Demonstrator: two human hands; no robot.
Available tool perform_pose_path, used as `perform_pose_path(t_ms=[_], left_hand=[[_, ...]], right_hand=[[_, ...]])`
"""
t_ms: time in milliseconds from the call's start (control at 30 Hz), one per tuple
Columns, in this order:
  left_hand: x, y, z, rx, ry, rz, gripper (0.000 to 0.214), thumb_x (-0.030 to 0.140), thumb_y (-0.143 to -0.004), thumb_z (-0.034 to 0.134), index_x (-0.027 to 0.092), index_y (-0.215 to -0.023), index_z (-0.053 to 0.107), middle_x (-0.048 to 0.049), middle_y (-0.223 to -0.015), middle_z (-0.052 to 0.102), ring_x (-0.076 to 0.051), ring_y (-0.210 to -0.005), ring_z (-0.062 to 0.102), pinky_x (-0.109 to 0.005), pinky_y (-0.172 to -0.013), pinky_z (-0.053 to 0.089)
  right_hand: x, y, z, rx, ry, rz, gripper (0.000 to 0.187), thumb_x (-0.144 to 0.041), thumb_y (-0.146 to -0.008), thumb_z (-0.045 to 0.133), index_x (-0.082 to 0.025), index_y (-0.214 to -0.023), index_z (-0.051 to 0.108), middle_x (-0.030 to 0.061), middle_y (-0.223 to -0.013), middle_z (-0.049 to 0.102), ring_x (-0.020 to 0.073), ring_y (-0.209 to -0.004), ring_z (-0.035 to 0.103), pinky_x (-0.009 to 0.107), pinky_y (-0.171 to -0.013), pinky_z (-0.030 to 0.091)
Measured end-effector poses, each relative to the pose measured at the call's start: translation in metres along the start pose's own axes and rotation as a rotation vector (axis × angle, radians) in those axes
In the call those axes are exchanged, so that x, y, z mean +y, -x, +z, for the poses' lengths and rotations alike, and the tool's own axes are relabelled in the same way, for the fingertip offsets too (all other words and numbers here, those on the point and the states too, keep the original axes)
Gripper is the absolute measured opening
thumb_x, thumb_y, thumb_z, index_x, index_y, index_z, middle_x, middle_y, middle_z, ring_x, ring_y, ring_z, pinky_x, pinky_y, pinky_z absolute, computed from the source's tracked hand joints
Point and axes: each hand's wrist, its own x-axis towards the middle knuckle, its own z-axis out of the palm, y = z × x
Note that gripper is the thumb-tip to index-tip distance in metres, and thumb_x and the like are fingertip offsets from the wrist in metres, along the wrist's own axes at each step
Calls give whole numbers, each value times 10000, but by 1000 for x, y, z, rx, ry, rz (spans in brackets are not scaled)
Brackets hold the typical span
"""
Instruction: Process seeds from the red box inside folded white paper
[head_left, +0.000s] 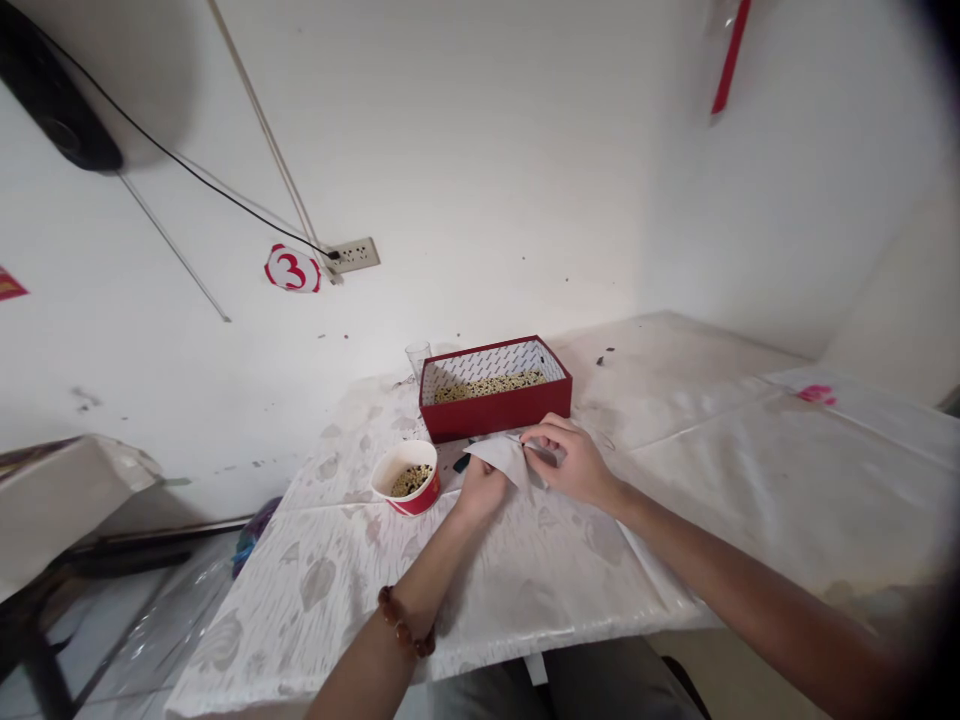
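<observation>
My left hand [484, 487] is closed round the lower left edge of a thin white sheet [504, 457]; whether it is paper or cloth I cannot tell. My right hand [566, 460] has its thumb and forefinger pinched at the sheet's upper right edge, with a small dark spot by the fingertips. A red paper cup [424, 497] with pale and dark grains in its bottom stands left of my left hand. Just behind both hands is an open dark red box [499, 412] with a patterned white lining, and similar grains cover its bottom.
A clear glass [418, 356] stands behind the box's left end. A small dark object [461, 463] lies partly under the sheet. The table has a glossy white patterned cover [352, 590]. Dark bits [604, 355] lie near the wall, which carries a power outlet [355, 255].
</observation>
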Motion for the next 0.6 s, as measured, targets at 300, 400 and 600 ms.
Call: perform_pose_path(t_ms=[300, 400, 600], left_hand=[[-11, -4, 3, 71, 225, -170, 311, 45, -610, 807, 209, -857, 712, -28, -925, 768, -229, -982, 697, -346, -947, 519], [-10, -4, 4, 38, 294, -224, 273, 100, -655, 815, 199, -887, 711, -46, -951, 773, -225, -990, 703, -343, -952, 524], [-7, -3, 8, -127, 333, -244, 298, 275, -688, 853, 180, -935, 718, -70, -938, 768, -264, -1034, 712, -352, -942, 545]], right_hand=[[-5, -3, -2, -15, -77, 45, 117, -180, -908, 663, -237, -954, 754, -2, -791, 543, 135, -656, 525, 271, -574, 407], [-4, -4, -3, -18, -98, 58, 84, -196, -905, 690, -235, -949, 751, -5, -797, 541, 133, -653, 519, 277, -583, 411], [-20, -18, -8, 86, -140, 64, 94, -291, -966, 693, -229, -901, 719, -1, -781, 532, 146, -666, 509, 286, -567, 398]])
